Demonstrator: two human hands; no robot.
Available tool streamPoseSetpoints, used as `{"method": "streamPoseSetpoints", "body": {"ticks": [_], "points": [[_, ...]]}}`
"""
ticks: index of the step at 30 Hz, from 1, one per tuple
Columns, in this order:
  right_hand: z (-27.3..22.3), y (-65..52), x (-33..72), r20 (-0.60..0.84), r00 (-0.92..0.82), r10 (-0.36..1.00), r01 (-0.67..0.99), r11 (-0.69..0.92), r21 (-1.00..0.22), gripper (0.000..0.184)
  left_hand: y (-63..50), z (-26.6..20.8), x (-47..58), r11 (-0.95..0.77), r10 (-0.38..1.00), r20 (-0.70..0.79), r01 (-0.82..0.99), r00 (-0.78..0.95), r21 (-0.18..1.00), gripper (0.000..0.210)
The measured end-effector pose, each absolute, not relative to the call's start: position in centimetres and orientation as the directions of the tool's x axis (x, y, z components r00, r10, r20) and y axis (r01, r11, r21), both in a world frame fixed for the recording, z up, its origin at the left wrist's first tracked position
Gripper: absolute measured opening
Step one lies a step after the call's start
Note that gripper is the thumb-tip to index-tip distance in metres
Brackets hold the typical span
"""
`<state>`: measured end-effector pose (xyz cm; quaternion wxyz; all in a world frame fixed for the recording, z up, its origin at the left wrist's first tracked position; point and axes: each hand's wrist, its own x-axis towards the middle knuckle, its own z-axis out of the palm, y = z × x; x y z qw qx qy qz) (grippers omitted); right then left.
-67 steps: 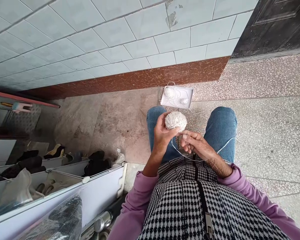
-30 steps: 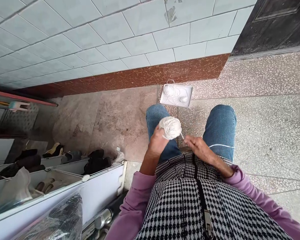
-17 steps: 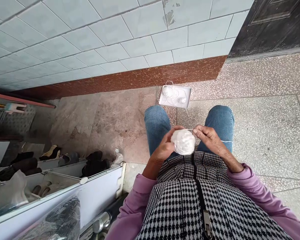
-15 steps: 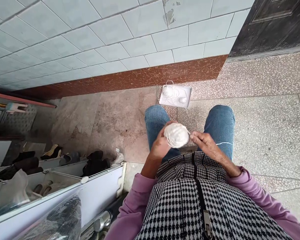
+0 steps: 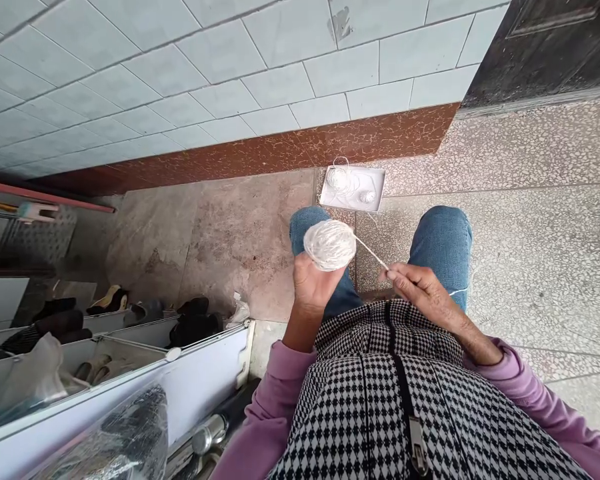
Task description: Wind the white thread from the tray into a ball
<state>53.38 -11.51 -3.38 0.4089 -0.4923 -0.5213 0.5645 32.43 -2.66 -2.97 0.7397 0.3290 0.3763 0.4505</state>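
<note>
A ball of white yarn rests in my left hand, whose fingers are mostly hidden behind it. From the ball's right side a taut strand of yarn slants down to my right hand, which pinches it between thumb and fingers. More of the white strand shows across my right thigh. On the floor beyond my knees lies a shallow white box with a larger and a smaller bundle of white yarn and loose loops inside.
A tiled wall with a brown base runs behind the box. At the left a white shoe rack holds several shoes and plastic bags. A dark door stands at the top right. Speckled floor stretches to the right.
My left hand has moved up and left with the yarn ball, which has turned. My right hand has shifted slightly right, and the strand between the hands is longer.
</note>
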Motion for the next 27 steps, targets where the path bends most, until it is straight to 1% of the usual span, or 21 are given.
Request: {"method": "streamPoseSetpoints", "body": {"ticks": [3, 5, 6, 9, 11, 13, 15, 17, 19, 20, 21, 22, 23, 24, 25, 26, 27], "points": [[-3.3, -11.1, 53.0, -0.148, -0.023, 0.989, -0.060, -0.149, -0.987, 0.042, -2.7, -2.0, 31.8, 0.421, 0.885, -0.263, -0.417, 0.385, 0.806, 0.100], [-3.4, -11.0, 53.0, -0.119, 0.055, 0.991, -0.070, -0.115, -0.991, 0.040, -3.0, -1.9, 31.5, 0.426, 0.877, -0.262, -0.402, 0.402, 0.811, 0.108], [-3.5, -11.0, 53.0, -0.099, 0.088, 0.991, -0.056, -0.095, -0.994, 0.039, -3.1, -1.9, 31.4, 0.421, 0.880, -0.260, -0.401, 0.397, 0.814, 0.108], [-3.8, -11.2, 53.4, -0.033, 0.139, 0.990, 0.060, -0.042, -0.997, 0.039, -3.1, -1.9, 31.0, 0.389, 0.903, -0.254, -0.408, 0.346, 0.826, 0.100], [-3.8, -11.4, 53.5, 0.010, 0.114, 0.993, 0.148, -0.008, -0.989, 0.041, -2.8, -1.7, 30.7, 0.345, 0.923, -0.229, -0.402, 0.309, 0.848, 0.090], [-3.5, -11.6, 53.5, 0.028, 0.061, 0.998, 0.184, 0.016, -0.983, 0.045, -2.5, -1.6, 30.6, 0.280, 0.942, -0.181, -0.367, 0.283, 0.887, 0.083], [-2.9, -11.7, 53.4, -0.002, 0.011, 1.000, 0.123, -0.004, -0.992, 0.047, -2.3, -1.9, 30.6, 0.200, 0.960, -0.125, -0.304, 0.251, 0.931, 0.080], [-2.4, -11.6, 53.6, -0.056, -0.003, 0.998, -0.010, -0.056, -0.998, 0.048, -2.5, -2.4, 30.6, 0.131, 0.967, -0.077, -0.216, 0.244, 0.968, 0.078], [-2.2, -11.0, 54.2, -0.093, 0.059, 0.994, -0.133, -0.085, -0.988, 0.049, -3.5, -2.7, 30.6, 0.094, 0.942, -0.037, -0.156, 0.333, 0.983, 0.076], [-2.4, -10.6, 54.6, -0.095, 0.121, 0.988, -0.156, -0.076, -0.985, 0.049, -4.2, -2.6, 30.6, 0.096, 0.914, -0.024, -0.157, 0.406, 0.983, 0.076], [-2.7, -10.1, 54.9, -0.081, 0.192, 0.978, -0.138, -0.055, -0.989, 0.050, -4.9, -2.2, 30.6, 0.110, 0.877, -0.013, -0.175, 0.480, 0.978, 0.074], [-3.0, -9.7, 55.2, -0.053, 0.255, 0.966, -0.084, -0.032, -0.996, 0.051, -5.6, -1.6, 30.6, 0.133, 0.842, -0.001, -0.205, 0.540, 0.970, 0.073], [-3.4, -9.3, 55.3, -0.020, 0.291, 0.957, -0.010, -0.017, -1.000, 0.054, -6.1, -0.9, 30.6, 0.153, 0.820, 0.011, -0.238, 0.573, 0.959, 0.071], [-3.7, -9.2, 55.2, 0.007, 0.296, 0.955, 0.065, -0.013, -0.998, 0.057, -6.4, 0.0, 30.6, 0.162, 0.823, 0.019, -0.266, 0.568, 0.950, 0.069], [-3.9, -9.3, 54.9, 0.019, 0.267, 0.964, 0.122, -0.014, -0.992, 0.060, -6.3, 0.9, 30.6, 0.157, 0.850, 0.016, -0.283, 0.526, 0.946, 0.068], [-3.9, -9.6, 54.5, 0.014, 0.198, 0.980, 0.147, -0.016, -0.989, 0.061, -6.0, 1.6, 30.6, 0.143, 0.888, 0.005, -0.288, 0.459, 0.947, 0.067], [-3.5, -10.1, 54.0, -0.007, 0.093, 0.996, 0.141, -0.020, -0.990, 0.062, -5.3, 2.0, 30.6, 0.127, 0.925, -0.010, -0.285, 0.381, 0.950, 0.068]]}}
